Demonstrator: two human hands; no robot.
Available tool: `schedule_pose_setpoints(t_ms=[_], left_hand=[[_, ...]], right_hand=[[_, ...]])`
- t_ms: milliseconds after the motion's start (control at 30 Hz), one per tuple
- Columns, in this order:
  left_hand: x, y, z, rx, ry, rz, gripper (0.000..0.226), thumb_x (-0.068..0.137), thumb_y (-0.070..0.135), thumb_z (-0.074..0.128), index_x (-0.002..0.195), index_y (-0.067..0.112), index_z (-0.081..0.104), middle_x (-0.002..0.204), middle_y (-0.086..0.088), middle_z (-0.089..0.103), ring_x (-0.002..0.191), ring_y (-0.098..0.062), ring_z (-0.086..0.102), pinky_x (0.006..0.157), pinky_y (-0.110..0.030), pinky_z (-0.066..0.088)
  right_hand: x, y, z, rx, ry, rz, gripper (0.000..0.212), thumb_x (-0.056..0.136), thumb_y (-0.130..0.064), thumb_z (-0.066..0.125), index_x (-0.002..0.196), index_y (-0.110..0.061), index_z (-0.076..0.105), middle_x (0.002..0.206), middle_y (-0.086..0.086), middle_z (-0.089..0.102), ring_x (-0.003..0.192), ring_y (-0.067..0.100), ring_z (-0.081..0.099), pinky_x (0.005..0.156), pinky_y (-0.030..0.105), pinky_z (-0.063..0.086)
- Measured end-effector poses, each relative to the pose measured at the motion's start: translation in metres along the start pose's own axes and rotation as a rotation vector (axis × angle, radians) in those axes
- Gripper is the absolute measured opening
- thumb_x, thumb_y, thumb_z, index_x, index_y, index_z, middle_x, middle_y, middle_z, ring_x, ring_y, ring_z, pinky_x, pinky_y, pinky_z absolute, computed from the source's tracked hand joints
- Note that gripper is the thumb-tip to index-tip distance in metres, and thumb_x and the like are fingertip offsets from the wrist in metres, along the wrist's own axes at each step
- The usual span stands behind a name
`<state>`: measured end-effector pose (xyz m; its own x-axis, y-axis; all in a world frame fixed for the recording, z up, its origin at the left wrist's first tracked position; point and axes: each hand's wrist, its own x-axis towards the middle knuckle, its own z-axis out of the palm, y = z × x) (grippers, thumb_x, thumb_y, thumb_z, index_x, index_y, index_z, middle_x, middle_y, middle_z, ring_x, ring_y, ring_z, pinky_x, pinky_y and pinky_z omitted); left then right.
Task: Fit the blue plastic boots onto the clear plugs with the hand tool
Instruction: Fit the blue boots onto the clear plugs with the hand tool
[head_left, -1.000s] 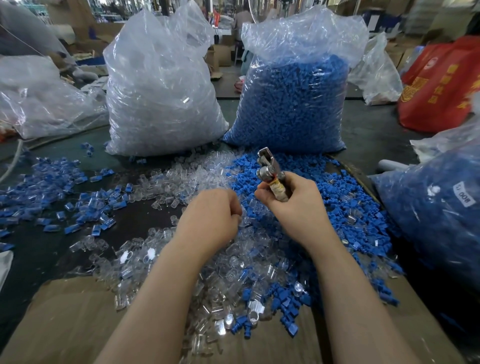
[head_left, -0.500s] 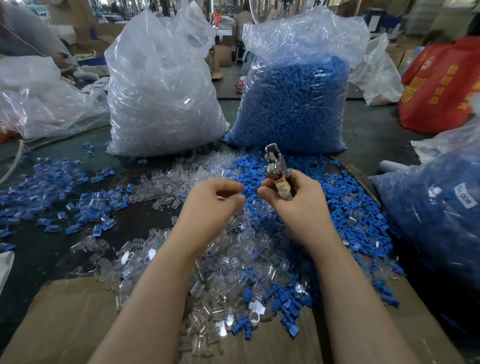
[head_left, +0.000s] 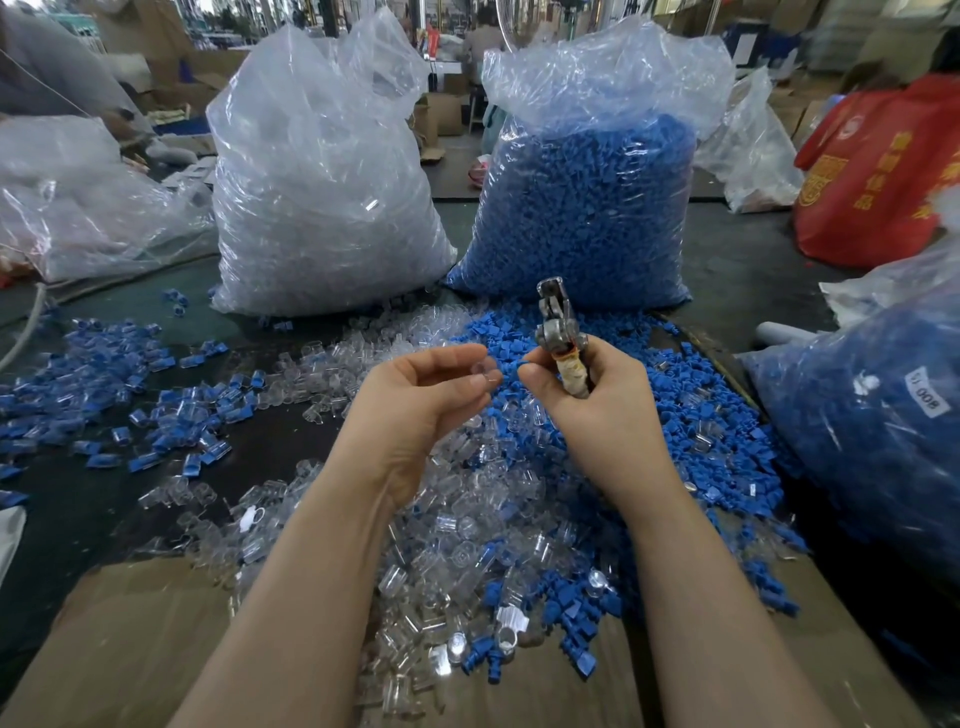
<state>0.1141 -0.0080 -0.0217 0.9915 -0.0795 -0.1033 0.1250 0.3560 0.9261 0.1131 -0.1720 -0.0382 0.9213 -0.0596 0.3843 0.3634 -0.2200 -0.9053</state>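
My left hand (head_left: 421, 400) is raised palm-up over the pile and pinches one clear plug (head_left: 481, 370) between thumb and fingertips. My right hand (head_left: 597, 410) grips the metal hand tool (head_left: 558, 332) by its taped handle, jaws pointing up. Its fingertips also pinch a small blue boot (head_left: 511, 365), a finger's width from the plug. Beneath both hands lies a mixed heap of loose clear plugs (head_left: 467, 540) and loose blue boots (head_left: 691, 415).
A tall bag of clear plugs (head_left: 322, 197) and a tall bag of blue boots (head_left: 582, 208) stand behind the heap. Another blue-filled bag (head_left: 872, 431) crowds the right edge. Fitted blue-and-clear pieces (head_left: 104, 395) are scattered left. Cardboard (head_left: 130, 634) covers the near edge.
My left hand rose out of the pile and turned palm-up with a clear plug in its fingertips. The right hand with the tool stayed nearly in place, shifting slightly right.
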Motion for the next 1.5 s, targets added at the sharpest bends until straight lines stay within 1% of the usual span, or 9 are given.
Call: schedule_pose_setpoints(t_ms=[167,300,467,600,800,1033,1200,1333,1500], left_hand=[[-0.0012,0.0001,0.0007,0.114,0.01,0.059,0.039,0.059,0.009,0.078,0.096,0.006,0.069,0.088,-0.005,0.076,0.082,-0.015,0.072,0.072,-0.023,0.058],[-0.0021,-0.0024,0.0051,0.131,0.004,0.093,0.035,0.054,0.012,0.08,0.086,0.009,0.07,0.079,-0.002,0.073,0.077,-0.015,0.07,0.076,-0.027,0.06],[-0.003,-0.0007,0.0047,0.085,-0.051,0.082,0.029,0.061,0.01,0.076,0.089,0.007,0.07,0.088,-0.01,0.075,0.087,-0.02,0.074,0.074,-0.024,0.059],[-0.0035,-0.0015,0.0047,0.141,-0.032,0.107,0.02,0.069,0.003,0.075,0.086,0.01,0.069,0.083,-0.003,0.075,0.082,-0.014,0.071,0.076,-0.025,0.059],[-0.003,-0.0034,0.0045,0.163,-0.018,0.125,0.021,0.072,-0.002,0.075,0.088,0.012,0.072,0.082,0.0,0.074,0.081,-0.014,0.07,0.084,-0.031,0.058],[-0.0026,-0.0064,0.0056,0.286,0.041,0.205,0.021,0.073,-0.005,0.078,0.082,0.013,0.072,0.081,-0.001,0.075,0.077,-0.012,0.07,0.075,-0.023,0.058],[-0.0017,-0.007,0.0081,0.365,0.061,0.256,0.021,0.075,-0.004,0.078,0.087,0.013,0.073,0.082,0.0,0.075,0.077,-0.01,0.07,0.07,-0.018,0.055],[-0.0026,-0.007,0.0092,0.358,0.047,0.266,0.024,0.075,-0.004,0.078,0.086,0.016,0.074,0.081,-0.001,0.076,0.079,-0.011,0.072,0.071,-0.018,0.054],[-0.0033,-0.0038,0.0068,0.335,0.021,0.236,0.021,0.074,0.0,0.079,0.087,0.017,0.075,0.081,0.0,0.076,0.078,-0.009,0.071,0.072,-0.019,0.055]], right_hand=[[-0.0006,-0.0005,0.0007,0.005,0.002,0.001,0.016,0.09,-0.019,0.072,0.079,-0.027,0.063,0.067,-0.023,0.065,0.062,-0.008,0.057,0.06,0.008,0.044],[-0.0005,0.0,0.0015,-0.001,0.002,0.012,0.016,0.089,-0.018,0.072,0.079,-0.027,0.063,0.068,-0.022,0.066,0.064,-0.006,0.059,0.061,0.009,0.045],[0.0001,0.0005,0.0004,-0.011,0.008,0.013,0.016,0.09,-0.02,0.071,0.079,-0.027,0.063,0.067,-0.022,0.064,0.063,-0.005,0.057,0.06,0.01,0.045],[-0.0009,0.0005,-0.0001,-0.012,0.007,0.023,0.016,0.091,-0.019,0.07,0.079,-0.026,0.063,0.067,-0.019,0.064,0.061,-0.004,0.055,0.058,0.011,0.045],[-0.001,-0.0004,0.0025,-0.033,0.017,0.065,0.013,0.09,-0.021,0.072,0.08,-0.025,0.064,0.073,-0.005,0.068,0.067,0.004,0.059,0.066,0.027,0.051],[-0.0019,-0.0036,0.0033,-0.064,0.004,0.075,0.012,0.089,-0.021,0.072,0.081,-0.023,0.064,0.07,-0.004,0.065,0.063,0.003,0.055,0.059,0.022,0.047],[-0.0019,-0.0054,0.0033,-0.087,0.008,0.055,0.01,0.088,-0.02,0.072,0.082,-0.023,0.064,0.076,-0.001,0.068,0.073,0.018,0.063,0.066,0.03,0.05],[-0.0026,-0.006,0.0036,-0.114,0.003,0.032,0.017,0.087,-0.019,0.073,0.079,-0.03,0.063,0.073,-0.008,0.067,0.071,0.011,0.063,0.063,0.023,0.05],[-0.0023,-0.0052,0.0034,-0.135,0.002,0.021,0.019,0.088,-0.019,0.073,0.081,-0.033,0.062,0.076,-0.007,0.069,0.073,0.01,0.064,0.066,0.026,0.052]])
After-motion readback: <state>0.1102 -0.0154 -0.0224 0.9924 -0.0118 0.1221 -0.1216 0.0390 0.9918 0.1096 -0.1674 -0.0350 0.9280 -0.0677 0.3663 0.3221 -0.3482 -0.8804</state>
